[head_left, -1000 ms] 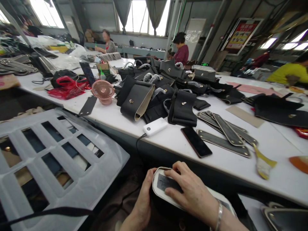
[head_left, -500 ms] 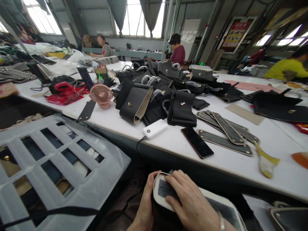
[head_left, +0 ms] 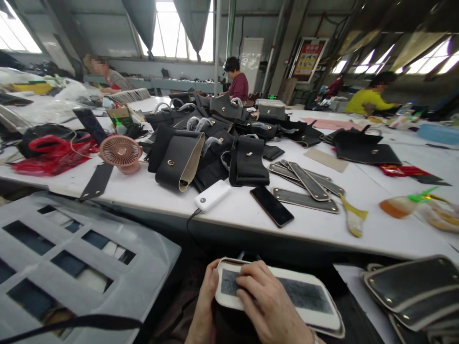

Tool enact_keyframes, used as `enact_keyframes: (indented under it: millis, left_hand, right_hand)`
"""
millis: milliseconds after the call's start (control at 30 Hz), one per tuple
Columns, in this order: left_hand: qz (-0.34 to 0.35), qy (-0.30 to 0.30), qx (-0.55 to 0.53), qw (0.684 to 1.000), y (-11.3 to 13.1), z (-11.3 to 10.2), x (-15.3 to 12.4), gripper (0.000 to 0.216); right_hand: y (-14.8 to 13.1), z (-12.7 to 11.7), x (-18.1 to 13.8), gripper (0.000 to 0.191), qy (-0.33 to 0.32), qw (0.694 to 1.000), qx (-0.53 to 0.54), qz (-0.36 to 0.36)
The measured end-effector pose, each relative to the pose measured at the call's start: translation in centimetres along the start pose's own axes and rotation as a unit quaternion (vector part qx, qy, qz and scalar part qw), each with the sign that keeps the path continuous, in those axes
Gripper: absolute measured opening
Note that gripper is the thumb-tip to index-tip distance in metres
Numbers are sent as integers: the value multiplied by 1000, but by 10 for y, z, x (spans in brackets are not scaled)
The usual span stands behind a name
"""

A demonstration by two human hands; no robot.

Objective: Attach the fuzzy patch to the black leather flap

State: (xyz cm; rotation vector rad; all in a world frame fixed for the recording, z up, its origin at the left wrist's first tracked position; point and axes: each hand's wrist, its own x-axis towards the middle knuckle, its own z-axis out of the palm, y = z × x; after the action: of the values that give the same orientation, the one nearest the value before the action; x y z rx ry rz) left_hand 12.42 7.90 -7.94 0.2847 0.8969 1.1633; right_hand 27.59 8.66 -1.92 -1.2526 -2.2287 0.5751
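- The left hand (head_left: 202,306) is curled around the left end of a white-edged panel (head_left: 308,297) — it holds that end tight.
- The right hand (head_left: 268,308) lies on top of the panel. It is not closed around it; its fingers (head_left: 247,286) press down on the dark grey middle.
- The panel is low and near, below the near edge of the long white table (head_left: 376,234).
- On the table just past the hands are a white power bank (head_left: 212,195) with a black wire and a dark phone (head_left: 271,206), side by side.
- Behind them sits a pile of black bag pieces (head_left: 179,160), and a pink fan (head_left: 121,153) stands to the left.
- To the right lie flat dark strips (head_left: 304,174), a brush (head_left: 353,220) and an orange bottle (head_left: 398,205).
- A stack of panels (head_left: 412,282) rests near on the right.
- A grey crate (head_left: 71,258) is near on the left.
- Far off, a person in a dark red top (head_left: 238,85) and a person in yellow (head_left: 369,98) work at other tables.
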Motion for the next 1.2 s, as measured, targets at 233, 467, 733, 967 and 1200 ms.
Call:
enact_keyframes:
  millis: [233, 467, 733, 967, 1200]
  left_hand:
    - [-8, -26, 144, 989, 22, 10, 2, 53]
    - [5, -3, 201, 980, 23, 9, 4, 57]
    - [64, -21, 303, 951, 32, 20, 5, 53]
    - [139, -32, 395, 908, 32, 6, 15, 39]
    - [245, -119, 563, 780, 33, -5, 20, 21]
  right_hand:
    - [21, 10, -34, 61, 104, 914, -347, -183]
    - [22, 0, -43, 65, 147, 916, -352, -122]
    - [27, -7, -62, 63, 155, 892, -414, -98]
    - [32, 18, -70, 70, 164, 872, -454, -82]
    - [30, 4, -66, 62, 181, 900, -393, -56]
